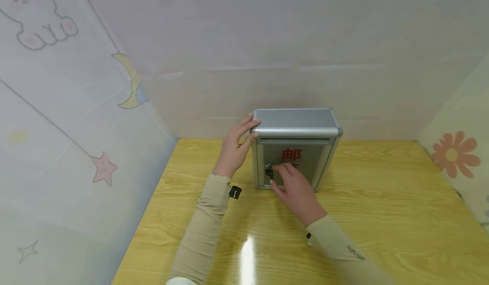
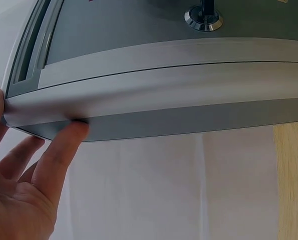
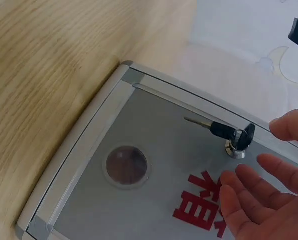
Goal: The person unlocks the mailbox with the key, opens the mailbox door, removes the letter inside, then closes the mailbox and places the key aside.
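Note:
A silver-grey metal mailbox [image 1: 294, 120] with red characters on its front door stands upright on the table. My left hand [image 1: 234, 149] rests on its upper left corner, fingers and thumb spread about the edges. In the left wrist view, one fingertip presses on the metal strip. One black-headed key [image 3: 249, 136] sits in the round lock [image 3: 235, 150] of the door. A second key [image 3: 222, 130] hangs from the same ring. My right hand [image 1: 299, 191] is in front of the door, its thumb and fingers parted beside the keys; the right wrist view shows a gap between them.
The wooden table [image 1: 382, 217] extends around the mailbox on the left, right and front. A pale wall [image 1: 290, 77] rises close behind it. Printed walls flank the table, with a pink star [image 1: 105, 169] at left and an orange flower [image 1: 456, 154] at right.

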`<control>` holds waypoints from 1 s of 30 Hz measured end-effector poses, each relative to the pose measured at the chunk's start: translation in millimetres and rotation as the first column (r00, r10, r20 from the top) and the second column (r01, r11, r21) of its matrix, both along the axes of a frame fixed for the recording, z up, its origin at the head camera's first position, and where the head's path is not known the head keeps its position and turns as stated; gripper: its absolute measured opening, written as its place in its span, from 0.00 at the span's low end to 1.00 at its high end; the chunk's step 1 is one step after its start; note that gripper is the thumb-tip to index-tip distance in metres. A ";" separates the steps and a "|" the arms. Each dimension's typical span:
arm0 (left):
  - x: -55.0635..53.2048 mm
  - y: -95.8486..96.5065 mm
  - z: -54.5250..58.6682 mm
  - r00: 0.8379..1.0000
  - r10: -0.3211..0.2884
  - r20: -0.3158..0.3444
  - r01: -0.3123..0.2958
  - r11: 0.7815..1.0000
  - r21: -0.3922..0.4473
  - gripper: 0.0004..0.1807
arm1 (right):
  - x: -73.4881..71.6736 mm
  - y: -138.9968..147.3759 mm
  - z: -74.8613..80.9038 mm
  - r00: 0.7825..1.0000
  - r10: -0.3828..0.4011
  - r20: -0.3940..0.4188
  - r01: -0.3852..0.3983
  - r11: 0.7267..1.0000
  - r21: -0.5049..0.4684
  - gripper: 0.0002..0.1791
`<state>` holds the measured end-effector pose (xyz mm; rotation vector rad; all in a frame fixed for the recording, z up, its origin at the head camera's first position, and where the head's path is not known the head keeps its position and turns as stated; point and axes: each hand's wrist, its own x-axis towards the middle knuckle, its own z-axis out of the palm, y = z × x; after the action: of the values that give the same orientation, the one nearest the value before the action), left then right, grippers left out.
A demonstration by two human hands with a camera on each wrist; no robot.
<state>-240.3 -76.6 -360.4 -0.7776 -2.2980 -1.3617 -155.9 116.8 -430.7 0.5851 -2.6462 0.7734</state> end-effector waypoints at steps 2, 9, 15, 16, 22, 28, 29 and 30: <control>-0.5 0.2 -0.3 1.000 0.002 -0.006 -0.002 1.000 -0.005 0.21 | -1.2 -2.8 -1.6 1.000 -0.001 0.013 0.001 1.000 0.001 0.23; -1.4 0.8 -1.4 1.000 0.005 -0.020 -0.005 1.000 -0.004 0.21 | -5.1 -11.3 -2.3 1.000 -0.009 -0.008 0.009 1.000 0.025 0.23; -0.4 1.1 -0.9 1.000 0.001 -0.016 -0.001 1.000 0.008 0.21 | -7.9 -15.8 -1.7 0.999 -0.020 -0.049 0.022 0.999 0.032 0.19; -0.2 1.0 -0.5 1.000 0.002 -0.014 -0.002 1.000 0.010 0.21 | -8.4 -16.6 -1.5 0.998 -0.025 -0.054 0.027 0.999 0.031 0.18; -0.2 1.0 0.1 1.000 -0.006 -0.007 0.006 1.000 0.015 0.21 | -12.0 -21.2 -1.8 0.997 -0.060 -0.050 0.061 0.998 0.020 0.18; 0.4 0.2 0.1 1.000 -0.021 0.004 0.021 1.000 0.013 0.21 | -13.7 -24.1 -2.6 0.995 -0.084 -0.045 0.085 0.996 0.010 0.17; 0.7 0.2 0.3 1.000 -0.021 0.004 0.021 1.000 0.011 0.21 | -13.8 -24.5 -2.9 0.995 -0.087 -0.045 0.087 0.996 0.005 0.17; 0.8 0.1 0.6 1.000 -0.021 0.004 0.021 1.000 0.009 0.21 | -13.9 -24.8 -2.9 0.995 -0.090 -0.044 0.091 0.996 0.001 0.17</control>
<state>-239.5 -76.4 -359.8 -0.7986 -2.2919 -1.3830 -169.7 92.0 -433.6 0.4737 -2.6136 0.7223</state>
